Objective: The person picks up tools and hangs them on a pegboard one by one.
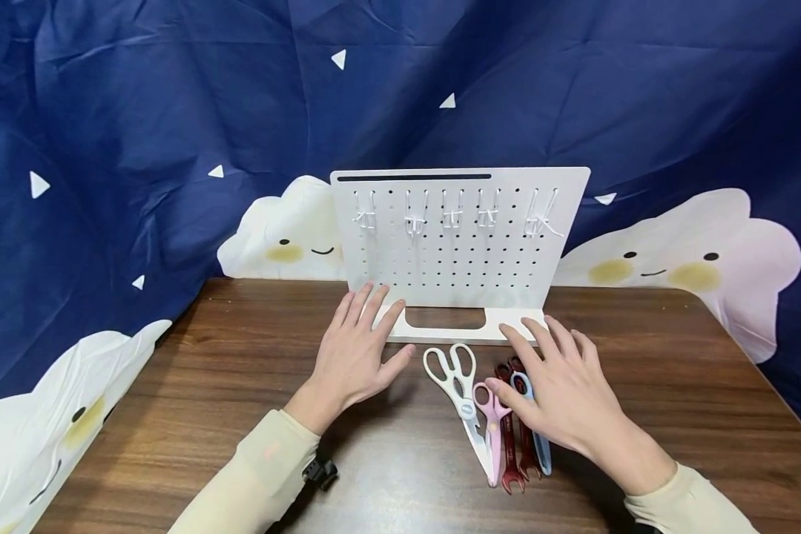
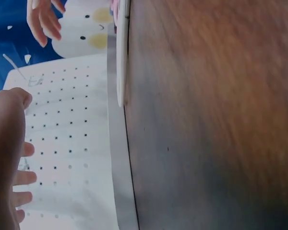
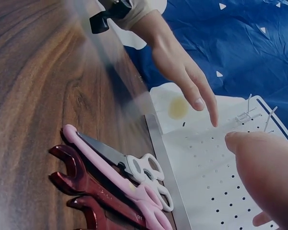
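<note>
Both hands hover with fingers spread, holding nothing. The left hand [image 1: 352,348] is at the left front of a white pegboard stand [image 1: 440,259]. On the right, the other hand [image 1: 567,386] overlaps part of a row of tools in the head view. That row has white-handled scissors [image 1: 466,408], pink scissors [image 1: 494,426], two dark red open-end wrenches [image 3: 77,172] and a light blue-handled tool [image 1: 542,449], whose upper part is partly hidden by the right hand. In the right wrist view the pink scissors [image 3: 110,172] lie between the wrenches and the white-handled scissors [image 3: 144,167].
Several white wire hooks [image 1: 450,215] hang along the upper pegboard. The stand's base [image 1: 440,335] has a cut-out and rests on a brown wooden table [image 1: 240,356]. Behind stands a dark blue cloth [image 1: 173,96] with smiling clouds and white triangles.
</note>
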A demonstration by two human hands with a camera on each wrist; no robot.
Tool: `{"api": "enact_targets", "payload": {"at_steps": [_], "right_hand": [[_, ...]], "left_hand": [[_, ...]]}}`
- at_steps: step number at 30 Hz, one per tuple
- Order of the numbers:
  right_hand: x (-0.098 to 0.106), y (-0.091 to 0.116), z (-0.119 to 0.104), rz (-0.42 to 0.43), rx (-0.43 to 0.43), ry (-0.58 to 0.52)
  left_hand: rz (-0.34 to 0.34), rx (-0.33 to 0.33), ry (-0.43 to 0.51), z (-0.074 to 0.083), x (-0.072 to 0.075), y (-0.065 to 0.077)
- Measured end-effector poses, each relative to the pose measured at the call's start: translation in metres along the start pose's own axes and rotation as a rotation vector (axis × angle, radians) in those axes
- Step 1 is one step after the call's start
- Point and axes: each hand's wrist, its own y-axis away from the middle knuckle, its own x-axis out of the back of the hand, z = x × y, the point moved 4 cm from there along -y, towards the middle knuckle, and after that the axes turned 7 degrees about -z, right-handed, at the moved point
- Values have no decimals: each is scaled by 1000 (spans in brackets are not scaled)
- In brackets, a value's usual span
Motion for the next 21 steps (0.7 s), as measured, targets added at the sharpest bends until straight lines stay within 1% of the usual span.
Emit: {"api": "enact_targets", "payload": {"at_steps": [6,10,14,19,21], "right_hand": [[2,5,1,-38,-34,-59],[3,9,5,-53,-51,-91],[3,13,9,-49,-58,-104],[2,20,15,-37,-70,-109],[1,23,17,-46,-86,-117]], "left_hand": [[20,-2,9,-9,0,-1],[22,10,52,-17,2,-3],[35,24,96,-26,2,-3],[55,42,161,-37,0,-4],[56,55,194,-41,-1,-4]]}}
